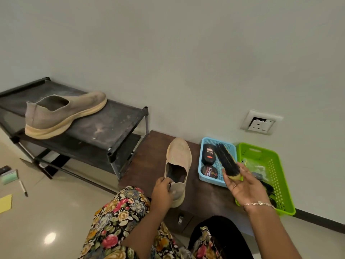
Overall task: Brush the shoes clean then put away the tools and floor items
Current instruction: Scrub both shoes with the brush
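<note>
Head view: left hand [162,192] grips shoe [179,156] heel; right hand [245,186] fingers straight, touching brush [226,161] end.

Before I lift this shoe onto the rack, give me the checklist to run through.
1. Grip: the left hand holds the beige shoe by its heel on the bench. Ok.
2. Brush put away: it lies slanted in the blue basket, with straight fingers of the right hand at its end. Released or not: cannot tell.
3. Room on the rack: the top shelf is bare beside the other shoe. Ok.
4. Floor items: the pen and yellow paper lie on the floor. Not ok.
5. Beige shoe brushed clean: cannot tell.
</note>
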Demonstrator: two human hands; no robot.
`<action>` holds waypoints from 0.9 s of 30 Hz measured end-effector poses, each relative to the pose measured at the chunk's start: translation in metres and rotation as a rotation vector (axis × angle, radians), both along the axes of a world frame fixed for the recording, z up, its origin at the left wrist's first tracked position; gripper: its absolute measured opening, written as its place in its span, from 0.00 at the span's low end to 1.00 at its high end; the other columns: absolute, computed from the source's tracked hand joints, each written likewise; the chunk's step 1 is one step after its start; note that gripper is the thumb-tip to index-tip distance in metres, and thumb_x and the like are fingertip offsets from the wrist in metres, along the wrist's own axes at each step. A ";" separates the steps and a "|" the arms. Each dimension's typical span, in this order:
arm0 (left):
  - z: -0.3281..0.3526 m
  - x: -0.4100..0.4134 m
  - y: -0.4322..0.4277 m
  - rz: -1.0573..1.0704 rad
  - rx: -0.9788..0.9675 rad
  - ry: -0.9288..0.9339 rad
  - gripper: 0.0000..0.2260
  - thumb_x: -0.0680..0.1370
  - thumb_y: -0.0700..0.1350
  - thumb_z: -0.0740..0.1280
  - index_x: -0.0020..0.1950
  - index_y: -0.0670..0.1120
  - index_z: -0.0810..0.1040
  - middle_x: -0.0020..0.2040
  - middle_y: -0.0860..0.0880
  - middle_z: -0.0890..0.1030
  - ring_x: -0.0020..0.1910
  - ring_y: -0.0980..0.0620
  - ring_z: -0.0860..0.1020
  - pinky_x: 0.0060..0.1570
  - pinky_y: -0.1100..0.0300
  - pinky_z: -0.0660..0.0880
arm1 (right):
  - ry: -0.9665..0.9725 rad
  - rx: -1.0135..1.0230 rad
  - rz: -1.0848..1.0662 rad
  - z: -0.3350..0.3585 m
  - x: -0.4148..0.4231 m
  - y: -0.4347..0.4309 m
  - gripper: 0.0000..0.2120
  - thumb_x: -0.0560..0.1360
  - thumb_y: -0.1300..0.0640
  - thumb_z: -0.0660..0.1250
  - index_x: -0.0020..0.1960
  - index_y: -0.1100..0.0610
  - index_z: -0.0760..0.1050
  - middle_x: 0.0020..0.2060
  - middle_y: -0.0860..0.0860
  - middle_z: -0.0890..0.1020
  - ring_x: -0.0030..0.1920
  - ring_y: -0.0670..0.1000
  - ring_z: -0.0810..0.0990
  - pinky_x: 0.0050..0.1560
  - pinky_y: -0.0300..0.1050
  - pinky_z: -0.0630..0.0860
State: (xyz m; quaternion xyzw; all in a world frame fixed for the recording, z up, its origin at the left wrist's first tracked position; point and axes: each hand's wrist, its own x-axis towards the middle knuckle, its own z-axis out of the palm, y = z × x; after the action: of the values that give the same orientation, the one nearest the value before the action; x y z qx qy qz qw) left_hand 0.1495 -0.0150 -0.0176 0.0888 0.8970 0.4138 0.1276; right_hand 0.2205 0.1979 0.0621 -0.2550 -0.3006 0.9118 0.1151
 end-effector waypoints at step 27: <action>0.022 0.001 -0.051 0.270 0.266 0.120 0.11 0.76 0.35 0.64 0.58 0.42 0.76 0.63 0.47 0.75 0.67 0.50 0.70 0.61 0.64 0.66 | -0.010 0.111 0.231 -0.060 0.001 -0.119 0.50 0.35 0.68 0.82 0.57 0.66 0.69 0.41 0.60 0.84 0.40 0.56 0.84 0.35 0.45 0.81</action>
State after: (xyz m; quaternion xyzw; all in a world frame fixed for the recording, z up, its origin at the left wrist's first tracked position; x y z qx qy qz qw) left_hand 0.1506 -0.0657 0.0049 0.0080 0.8442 0.5359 0.0044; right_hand 0.2219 0.0789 0.0023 -0.2165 -0.3784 0.8997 0.0217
